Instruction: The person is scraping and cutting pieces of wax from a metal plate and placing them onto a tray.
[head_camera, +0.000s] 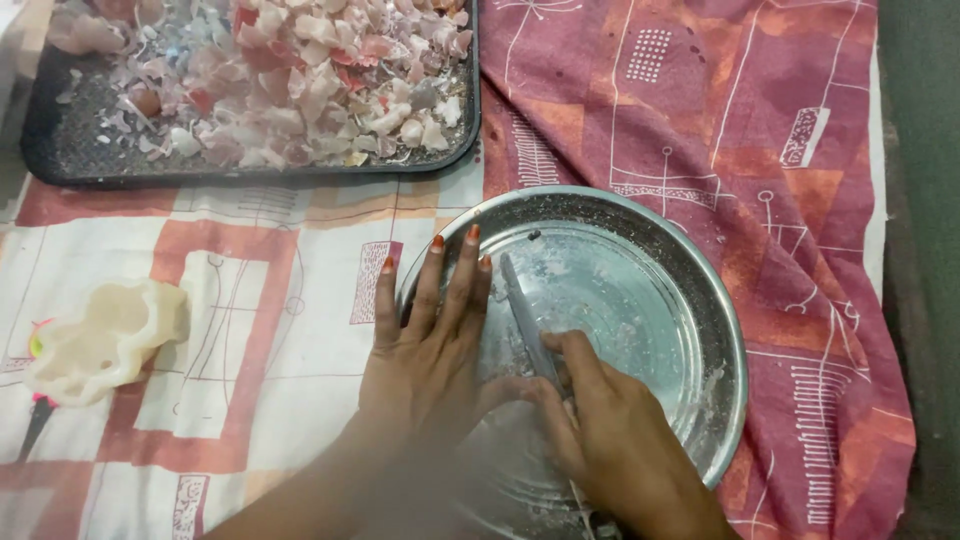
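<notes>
1. Your right hand (610, 440) is nearest you, its fingers clamped on the handle of a knife (528, 325) whose blade runs away from your knuckles across the steel plate (700, 330).
2. Your left hand (425, 365) lies flat just left of the blade, fingers together and stretched out, holding nothing; the palm presses the plate's left rim and the fingertips (437, 245) reach its far-left edge.
3. The blade lies just right of your left fingers, close beside them.
4. Right of your right hand the plate's floor is open, smeared with white residue, out to the rim.
5. Left of your left hand, well apart, a pale wavy mould (100, 340) rests on the patterned cloth (300, 270).
6. Beyond your fingertips, a black tray (60, 150) of pink and white flakes (300, 70) sits at the far edge.
</notes>
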